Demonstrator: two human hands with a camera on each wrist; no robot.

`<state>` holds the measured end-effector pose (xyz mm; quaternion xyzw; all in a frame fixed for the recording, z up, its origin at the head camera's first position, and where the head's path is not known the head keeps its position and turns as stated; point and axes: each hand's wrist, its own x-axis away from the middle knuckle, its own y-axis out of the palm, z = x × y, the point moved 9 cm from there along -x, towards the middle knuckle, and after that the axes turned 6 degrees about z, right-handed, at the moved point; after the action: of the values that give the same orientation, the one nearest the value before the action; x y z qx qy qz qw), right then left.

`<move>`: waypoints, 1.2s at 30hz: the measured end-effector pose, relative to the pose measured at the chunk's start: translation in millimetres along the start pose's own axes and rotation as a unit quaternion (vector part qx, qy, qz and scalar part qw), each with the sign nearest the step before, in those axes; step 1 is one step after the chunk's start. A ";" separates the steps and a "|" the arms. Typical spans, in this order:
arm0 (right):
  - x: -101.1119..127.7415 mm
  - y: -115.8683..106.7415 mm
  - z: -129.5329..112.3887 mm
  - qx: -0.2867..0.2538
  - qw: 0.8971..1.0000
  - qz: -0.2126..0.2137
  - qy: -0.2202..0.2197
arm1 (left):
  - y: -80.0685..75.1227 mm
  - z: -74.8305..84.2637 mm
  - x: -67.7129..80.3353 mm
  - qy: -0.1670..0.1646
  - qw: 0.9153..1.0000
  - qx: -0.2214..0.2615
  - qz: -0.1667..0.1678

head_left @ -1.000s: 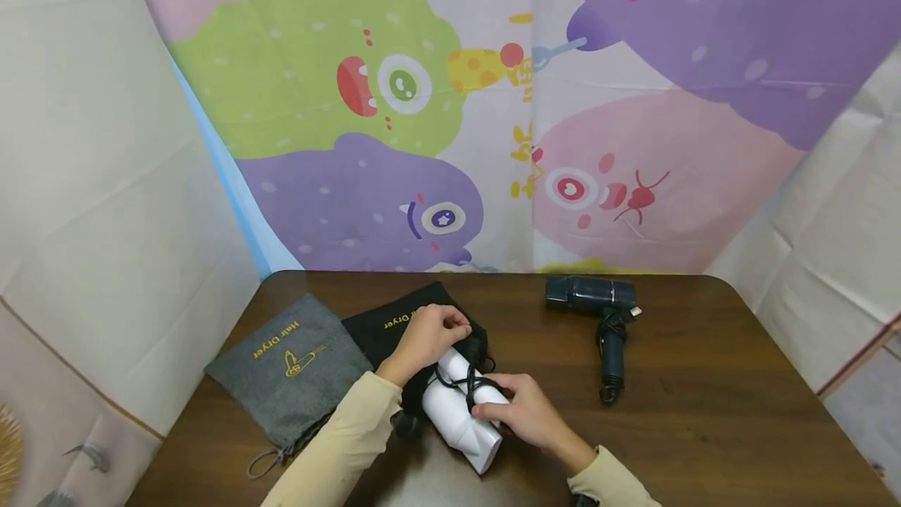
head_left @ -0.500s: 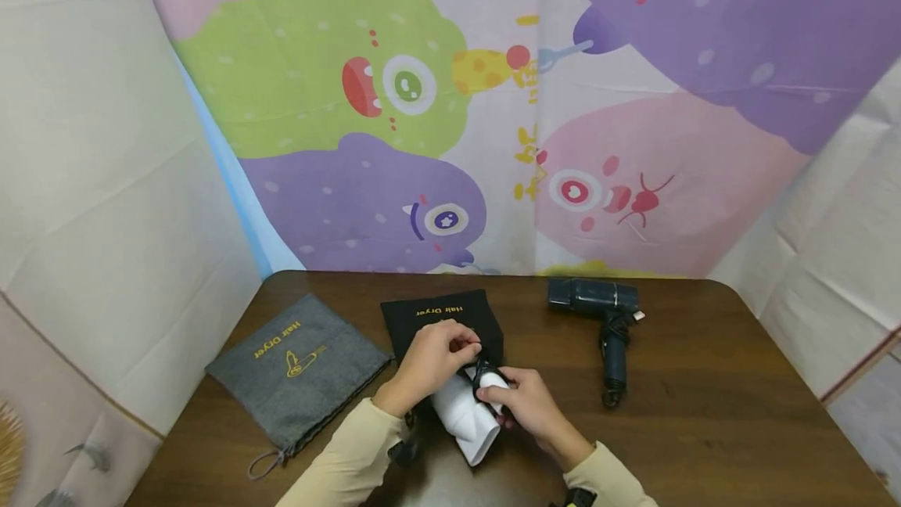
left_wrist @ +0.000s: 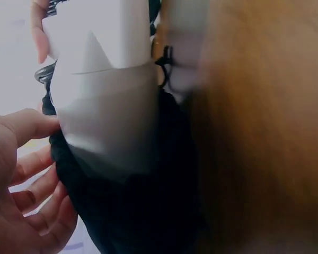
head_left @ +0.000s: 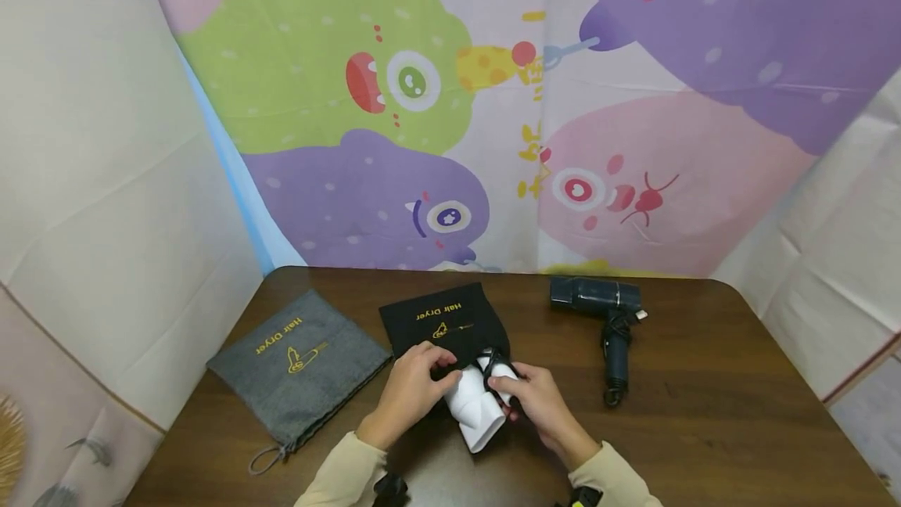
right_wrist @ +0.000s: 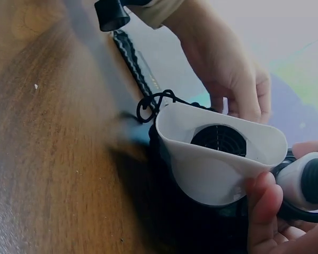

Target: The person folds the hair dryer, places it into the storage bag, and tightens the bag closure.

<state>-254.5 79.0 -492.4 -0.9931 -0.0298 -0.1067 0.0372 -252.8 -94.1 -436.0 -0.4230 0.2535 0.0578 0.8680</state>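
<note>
Here, right hand (head_left: 543, 404) grips white hairdryer (head_left: 473, 407); left hand (head_left: 411, 387) apparently pinches black bag (head_left: 450, 327).

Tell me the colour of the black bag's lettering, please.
The lettering on the black bag is golden yellow, clearest in the head view.

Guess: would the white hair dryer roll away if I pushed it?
Probably not far: the white hair dryer has a rounded barrel, but the handle beside it would likely stop it. Its surface looks smooth and hard, so it should feel stiff and maybe slippery. The black drawstring pouch around its back end might drag along.
</note>
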 end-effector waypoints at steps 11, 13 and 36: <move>-0.3 1.3 5.3 -0.086 0.996 -0.002 0.035 | -1.8 -0.1 6.5 -0.026 0.993 0.115 0.019; -0.1 0.8 5.9 -0.097 0.994 0.001 0.039 | 0.8 3.1 7.5 -0.037 0.988 0.151 0.001; 2.2 -0.5 0.7 -0.088 0.996 -0.004 -0.001 | 18.3 49.3 -38.0 0.009 1.000 -0.004 -0.013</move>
<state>-252.2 79.7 -492.6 -0.9925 -0.0244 -0.1082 -0.0509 -272.1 -40.5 -405.0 -0.4300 0.2559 0.0434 0.8647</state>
